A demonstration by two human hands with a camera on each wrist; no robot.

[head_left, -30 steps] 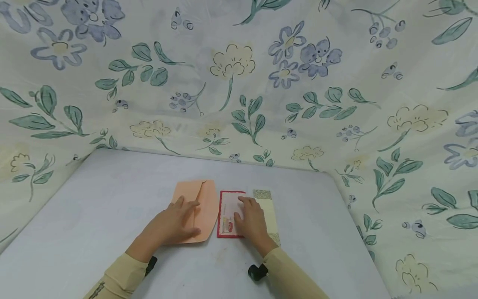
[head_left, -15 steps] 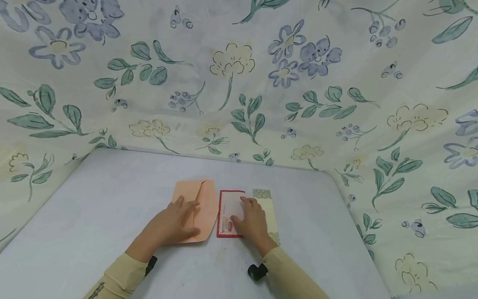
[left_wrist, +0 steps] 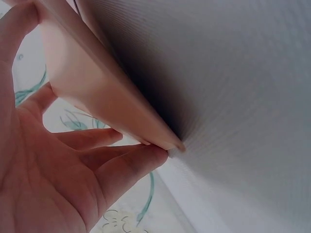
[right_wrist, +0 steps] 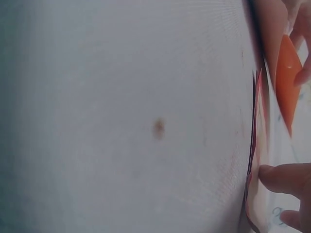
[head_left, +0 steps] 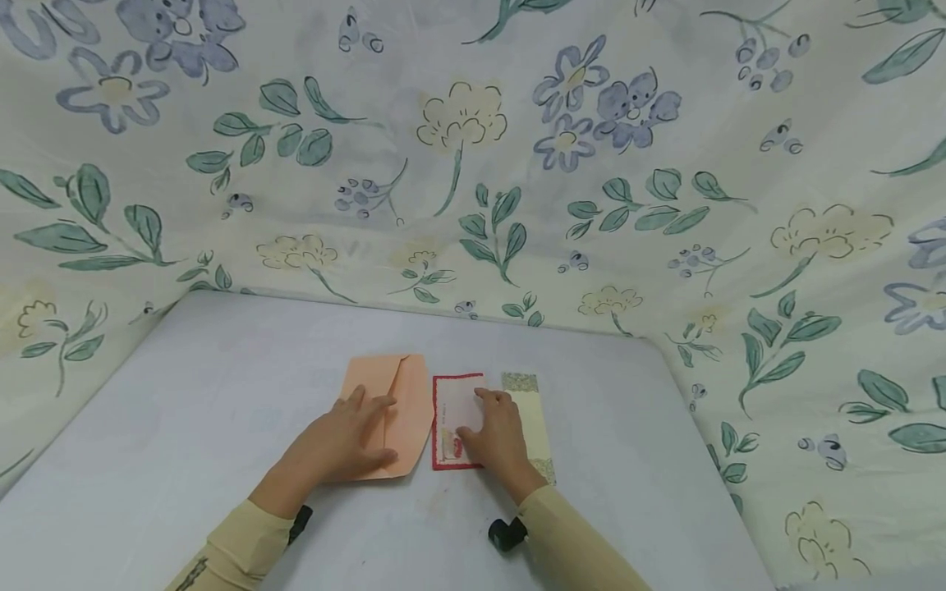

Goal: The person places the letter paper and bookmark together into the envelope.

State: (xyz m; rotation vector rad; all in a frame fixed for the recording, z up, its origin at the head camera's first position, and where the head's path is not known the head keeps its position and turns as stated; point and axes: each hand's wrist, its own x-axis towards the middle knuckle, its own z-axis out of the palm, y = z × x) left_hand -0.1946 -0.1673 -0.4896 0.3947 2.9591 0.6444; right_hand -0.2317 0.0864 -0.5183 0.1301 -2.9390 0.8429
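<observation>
A peach paper envelope point(head_left: 410, 410) lies on the white table with its flap side up. My left hand point(head_left: 336, 439) rests on it, fingers spread; in the left wrist view its fingertips touch the envelope point(left_wrist: 92, 73). Just right of the envelope lies a white card point(head_left: 456, 402) with a red border and a small printed picture in its lower part. My right hand point(head_left: 498, 435) is over the card's right side, thumb and fingers apart. The right wrist view has the thumb tip against the card point(right_wrist: 259, 145). Right of that is a cream card point(head_left: 535, 423) with glittery bands, partly covered by the hand.
The white table point(head_left: 244, 369) runs back to a floral cloth point(head_left: 458, 164) that hangs behind it and along the sides. Dark wrist cameras show at both sleeves point(head_left: 244, 533).
My right thumb has shifted slightly left across the red-bordered card. The left hand stays in place on the envelope.
</observation>
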